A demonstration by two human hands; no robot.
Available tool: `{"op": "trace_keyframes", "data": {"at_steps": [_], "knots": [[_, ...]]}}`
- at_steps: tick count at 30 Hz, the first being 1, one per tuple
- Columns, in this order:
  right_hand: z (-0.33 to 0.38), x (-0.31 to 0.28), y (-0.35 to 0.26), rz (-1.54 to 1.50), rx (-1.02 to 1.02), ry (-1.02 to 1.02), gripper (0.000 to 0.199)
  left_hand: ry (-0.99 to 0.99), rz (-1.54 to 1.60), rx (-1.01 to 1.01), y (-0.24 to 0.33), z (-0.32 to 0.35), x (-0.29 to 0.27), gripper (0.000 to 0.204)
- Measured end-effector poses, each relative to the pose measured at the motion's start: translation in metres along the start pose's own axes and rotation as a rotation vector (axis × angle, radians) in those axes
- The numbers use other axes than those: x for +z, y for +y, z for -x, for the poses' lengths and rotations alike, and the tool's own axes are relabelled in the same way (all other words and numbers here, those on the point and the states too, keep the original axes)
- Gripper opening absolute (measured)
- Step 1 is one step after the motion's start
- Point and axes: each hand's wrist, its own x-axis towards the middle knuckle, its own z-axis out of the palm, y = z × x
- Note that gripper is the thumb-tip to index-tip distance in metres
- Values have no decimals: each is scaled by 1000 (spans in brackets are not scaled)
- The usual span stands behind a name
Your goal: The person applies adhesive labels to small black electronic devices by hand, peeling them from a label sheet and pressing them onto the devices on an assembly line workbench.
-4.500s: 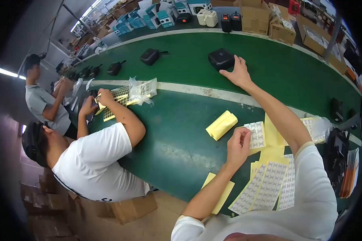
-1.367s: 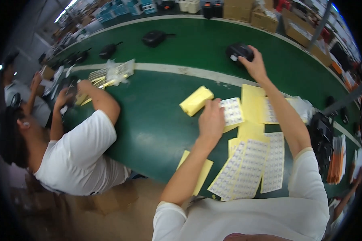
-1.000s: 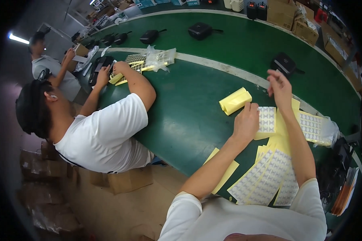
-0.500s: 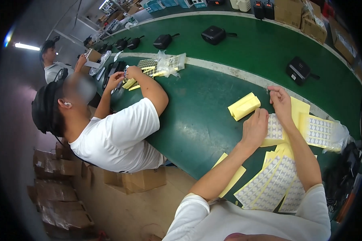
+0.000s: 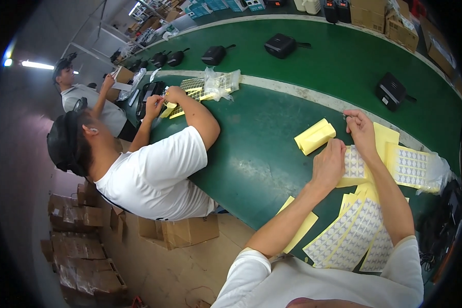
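My left hand (image 5: 329,163) presses flat on a yellow-backed sticker sheet (image 5: 355,165) on the green table (image 5: 262,149). My right hand (image 5: 359,127) hovers just above that sheet's far edge with fingertips pinched together; whether a small sticker is between them is too small to tell. A stack of yellow backing sheets (image 5: 314,136) lies left of my hands. More sticker sheets (image 5: 350,232) are spread near my body, and another sheet (image 5: 409,167) lies to the right.
A black device (image 5: 391,90) sits on the green conveyor (image 5: 344,56) beyond my right hand, with others (image 5: 280,45) further along. A co-worker in a white shirt (image 5: 154,172) sits at my left handling stickers. Cardboard boxes (image 5: 182,231) stand on the floor.
My right hand has come back from the black device on the conveyor to the sticker sheet. My left hand has stayed on the sheet. The view has swung left.
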Motion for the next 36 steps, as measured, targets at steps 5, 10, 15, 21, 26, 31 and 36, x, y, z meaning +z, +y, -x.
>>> {"op": "trace_keyframes", "data": {"at_steps": [5,10,15,21,26,31,36], "knots": [[-1,1,4,3,-7,-28,18,9,20,-28,-2,1,-2,10],[-1,-2,3,14,-10,-38,16,22,68,-58,0,0,-2,10],[1,0,-4,34,54,-89,14,29,109,-86,-1,1,-3,10],[1,-1,-2,6,77,-102,14,57,123,-52,2,2,-4,9],[2,-1,-3,60,102,-131,16,84,141,-34,2,2,-1,9],[6,3,-8,43,115,-146,16,125,162,-32,2,3,-2,10],[6,3,-12,52,130,-150,16,149,155,-7,1,2,-1,9]]}}
